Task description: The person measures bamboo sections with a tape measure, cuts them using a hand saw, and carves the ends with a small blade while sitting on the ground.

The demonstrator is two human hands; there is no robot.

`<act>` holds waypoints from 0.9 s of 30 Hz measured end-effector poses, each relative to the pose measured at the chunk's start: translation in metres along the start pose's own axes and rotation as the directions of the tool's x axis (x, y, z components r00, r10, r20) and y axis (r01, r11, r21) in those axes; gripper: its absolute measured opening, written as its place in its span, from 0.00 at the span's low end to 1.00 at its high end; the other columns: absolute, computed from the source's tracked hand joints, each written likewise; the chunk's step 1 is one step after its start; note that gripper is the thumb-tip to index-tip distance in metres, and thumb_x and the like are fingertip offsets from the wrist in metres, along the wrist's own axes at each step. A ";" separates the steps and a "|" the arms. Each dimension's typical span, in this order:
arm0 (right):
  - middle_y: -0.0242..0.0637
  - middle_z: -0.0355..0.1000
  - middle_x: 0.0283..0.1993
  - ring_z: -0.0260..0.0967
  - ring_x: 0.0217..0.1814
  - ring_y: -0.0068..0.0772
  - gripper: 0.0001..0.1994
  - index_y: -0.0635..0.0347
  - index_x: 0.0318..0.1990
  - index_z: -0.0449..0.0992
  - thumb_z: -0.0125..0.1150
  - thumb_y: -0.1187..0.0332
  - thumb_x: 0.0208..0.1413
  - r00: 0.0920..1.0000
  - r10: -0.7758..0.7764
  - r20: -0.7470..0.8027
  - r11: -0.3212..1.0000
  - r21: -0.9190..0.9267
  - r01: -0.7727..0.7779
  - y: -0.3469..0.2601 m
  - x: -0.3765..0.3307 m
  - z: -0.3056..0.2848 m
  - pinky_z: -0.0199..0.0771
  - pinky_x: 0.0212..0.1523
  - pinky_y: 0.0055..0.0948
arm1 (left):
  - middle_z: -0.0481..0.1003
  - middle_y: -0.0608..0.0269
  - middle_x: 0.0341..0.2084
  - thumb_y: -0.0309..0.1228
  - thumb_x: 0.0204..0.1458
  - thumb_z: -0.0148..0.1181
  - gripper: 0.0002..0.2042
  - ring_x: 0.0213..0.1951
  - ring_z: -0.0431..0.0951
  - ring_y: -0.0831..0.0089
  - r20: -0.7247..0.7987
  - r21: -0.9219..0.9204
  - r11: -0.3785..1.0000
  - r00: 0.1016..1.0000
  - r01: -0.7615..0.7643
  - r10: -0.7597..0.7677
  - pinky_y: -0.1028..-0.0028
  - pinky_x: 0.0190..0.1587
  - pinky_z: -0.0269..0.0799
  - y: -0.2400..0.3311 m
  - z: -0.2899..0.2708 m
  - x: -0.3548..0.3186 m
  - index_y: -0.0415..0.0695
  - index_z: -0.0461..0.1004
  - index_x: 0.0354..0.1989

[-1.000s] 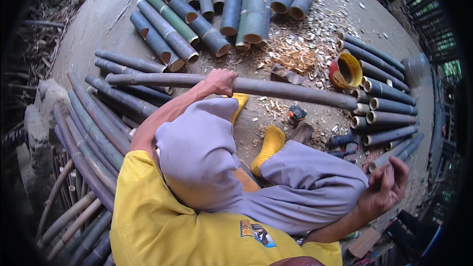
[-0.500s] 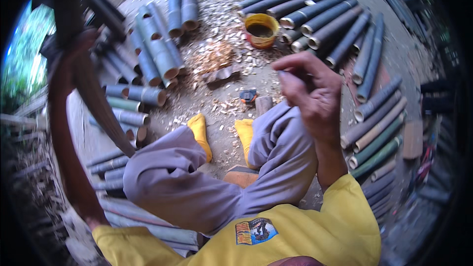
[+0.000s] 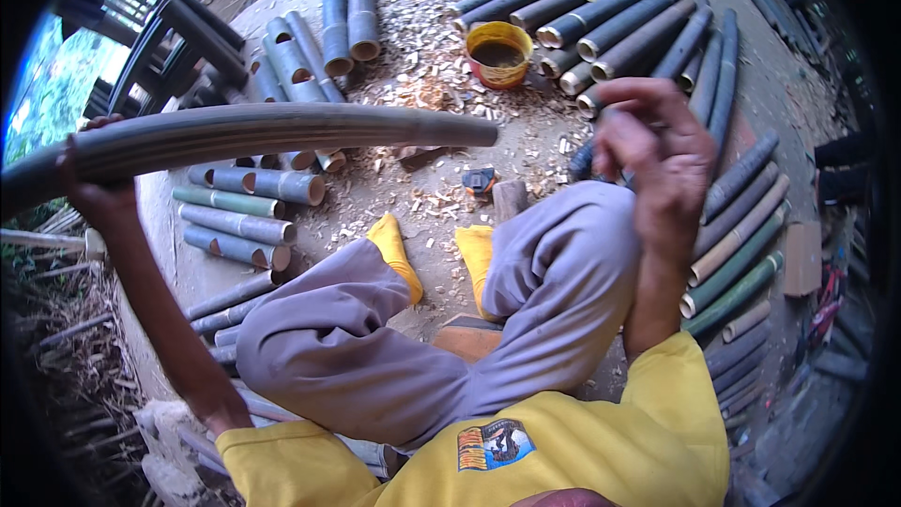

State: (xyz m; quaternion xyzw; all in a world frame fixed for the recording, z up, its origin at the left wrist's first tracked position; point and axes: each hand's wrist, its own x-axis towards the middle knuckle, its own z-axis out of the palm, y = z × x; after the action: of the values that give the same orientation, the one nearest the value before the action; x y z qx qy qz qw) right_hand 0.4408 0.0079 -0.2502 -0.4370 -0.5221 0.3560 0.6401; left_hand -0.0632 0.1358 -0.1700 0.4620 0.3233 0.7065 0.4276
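A long, dark bamboo pole (image 3: 291,128) with lengthwise streaks lies level across the left half of the view, off the ground. My left hand (image 3: 99,183) is wrapped round it near its left part, and its other end reaches toward the middle. Raised above my right knee, my right hand (image 3: 662,145) has its fingers curled together; whatever they hold, if anything, is hidden. Just left of it shows a dark rounded thing (image 3: 582,162), and I cannot tell whether the hand touches it.
Cut bamboo tubes (image 3: 251,186) with holes lie at left; more tubes (image 3: 638,38) fan out at right. A yellow bucket (image 3: 496,78) with dark contents stands ahead among wood chips (image 3: 413,47). Near my feet are a small black-and-orange thing (image 3: 479,181) and a wooden block (image 3: 510,199).
The bamboo pole has swung from steeply upright at the left to level across the view, still in my left hand. My right hand has shifted to the right.
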 end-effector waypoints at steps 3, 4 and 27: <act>0.31 0.71 0.29 0.66 0.31 0.16 0.12 0.63 0.44 0.73 0.54 0.76 0.50 0.994 0.040 0.101 0.981 -0.194 -0.020 0.042 0.024 -0.018 0.69 0.32 0.17 | 0.72 0.51 0.31 0.39 0.42 0.59 0.19 0.39 0.74 0.57 -0.361 -0.005 0.998 0.931 -0.060 0.054 0.58 0.54 0.65 -0.056 -0.026 -0.040 0.35 0.68 0.37; 0.34 0.72 0.32 0.68 0.34 0.21 0.14 0.62 0.45 0.73 0.57 0.75 0.48 0.985 0.048 0.167 0.944 -0.330 0.010 0.061 0.037 -0.022 0.70 0.37 0.21 | 0.72 0.51 0.31 0.39 0.42 0.59 0.18 0.38 0.74 0.57 -0.459 -0.063 0.997 0.888 -0.037 0.003 0.57 0.53 0.66 -0.070 -0.039 -0.047 0.36 0.68 0.35; 0.42 0.69 0.37 0.67 0.43 0.45 0.29 0.57 0.45 0.67 0.67 0.67 0.28 0.369 0.770 0.521 0.280 -0.795 0.538 0.257 -0.035 -0.019 0.67 0.42 0.38 | 0.69 0.55 0.44 0.50 0.42 0.62 0.31 0.46 0.69 0.60 -0.846 -0.359 0.793 0.186 0.493 -0.499 0.54 0.52 0.62 -0.302 -0.131 -0.283 0.41 0.64 0.50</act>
State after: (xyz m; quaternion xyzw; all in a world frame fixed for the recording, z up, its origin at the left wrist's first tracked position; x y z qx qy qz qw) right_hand 0.4521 0.0662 -0.5029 -0.4870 -0.8226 0.2027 -0.2124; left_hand -0.0341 0.0011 -0.5816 -0.1386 0.6312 0.6618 0.3801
